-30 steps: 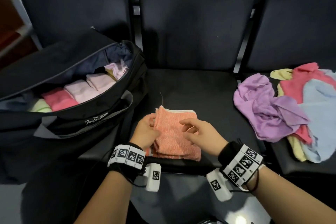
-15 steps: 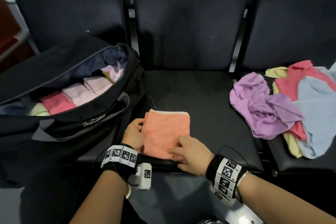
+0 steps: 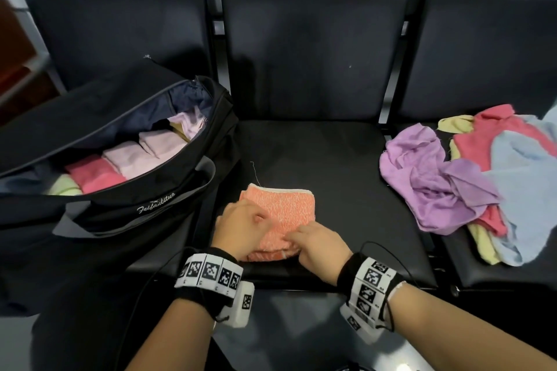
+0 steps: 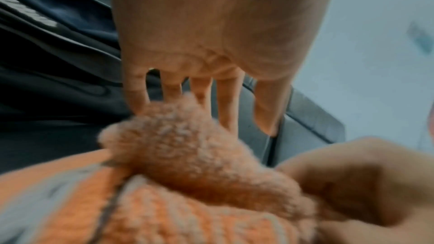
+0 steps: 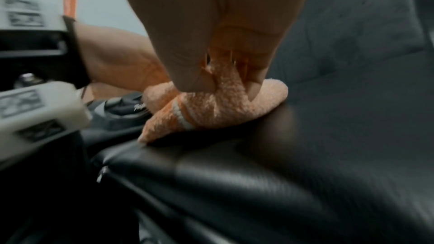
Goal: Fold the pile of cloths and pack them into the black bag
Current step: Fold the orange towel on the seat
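The right hand [image 3: 319,245] is down at the near edge of the folded orange terry cloth [image 3: 284,211], thumb and fingers [image 5: 185,73] pinched tight on a ridge of the pile, as the right wrist view shows plainly. The left hand [image 3: 241,227] lies on the cloth's near-left part; in the left wrist view its fingers [image 4: 226,99] reach down long and nearly straight, their tips touching the fabric, with a fold bunched up below the palm. Whether any finger is hooked under that fold I cannot tell. Both wrists carry black bands with white square-patterned markers [image 3: 209,271].

The cloth sits on the near half of the middle black leather seat [image 3: 331,166], a loose thread trailing from its far-left corner. It rests on the seat and is outside the bag.

To the left, the open black duffel bag [image 3: 126,211] stands on the next seat, just beside the cloth, its zipped mouth gaping. Inside lies a row of folded cloths [image 3: 135,156]: pale green, pink, then lighter pinks toward the far end.

On the right-hand seat, well apart from the hands, lies the unfolded pile of cloths [image 3: 470,181]: lilac nearest the middle, then pink-red, yellow and light blue tangled together.
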A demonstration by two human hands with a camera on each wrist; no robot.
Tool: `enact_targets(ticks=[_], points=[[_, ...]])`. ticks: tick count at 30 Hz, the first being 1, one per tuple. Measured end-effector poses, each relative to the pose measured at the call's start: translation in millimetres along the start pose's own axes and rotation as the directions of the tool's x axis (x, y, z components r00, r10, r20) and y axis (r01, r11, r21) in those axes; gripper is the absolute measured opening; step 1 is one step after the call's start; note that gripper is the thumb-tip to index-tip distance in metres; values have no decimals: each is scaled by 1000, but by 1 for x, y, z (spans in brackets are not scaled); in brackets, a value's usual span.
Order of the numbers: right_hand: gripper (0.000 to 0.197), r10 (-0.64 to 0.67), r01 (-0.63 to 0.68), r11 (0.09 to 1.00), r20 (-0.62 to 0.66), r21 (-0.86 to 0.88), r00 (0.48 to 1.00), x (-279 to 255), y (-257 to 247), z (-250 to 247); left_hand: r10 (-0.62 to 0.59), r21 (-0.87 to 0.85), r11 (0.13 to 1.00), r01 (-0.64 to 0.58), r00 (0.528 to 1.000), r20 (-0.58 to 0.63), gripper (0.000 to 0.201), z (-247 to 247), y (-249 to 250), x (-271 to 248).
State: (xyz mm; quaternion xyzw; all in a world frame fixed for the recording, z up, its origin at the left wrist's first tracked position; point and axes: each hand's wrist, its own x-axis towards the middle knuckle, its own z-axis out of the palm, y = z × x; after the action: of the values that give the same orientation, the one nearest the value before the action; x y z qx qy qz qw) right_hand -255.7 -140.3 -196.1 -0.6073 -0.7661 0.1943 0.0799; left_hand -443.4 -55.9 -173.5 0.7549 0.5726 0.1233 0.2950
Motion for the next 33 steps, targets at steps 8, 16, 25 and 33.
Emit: enact_targets(ticks=[8, 16, 25, 33], points=[[39, 166, -138, 850, -10, 508, 986, -3, 30, -36, 90, 284, 944, -168, 959, 268, 38, 9, 14, -9], [55, 235, -178, 811, -31, 557, 971, -21, 51, -34, 91, -51, 995, -83, 979, 184, 39, 11, 6, -6], [17, 360, -181, 737, -151, 651, 921, -17, 67, -15, 58, -439, 898, 29, 981, 183, 34, 10, -7, 4], [15, 543, -341, 679, -131, 651, 830, 9, 73, -3, -153, -445, 878, 173, 985, 80, 9, 25, -12, 12]])
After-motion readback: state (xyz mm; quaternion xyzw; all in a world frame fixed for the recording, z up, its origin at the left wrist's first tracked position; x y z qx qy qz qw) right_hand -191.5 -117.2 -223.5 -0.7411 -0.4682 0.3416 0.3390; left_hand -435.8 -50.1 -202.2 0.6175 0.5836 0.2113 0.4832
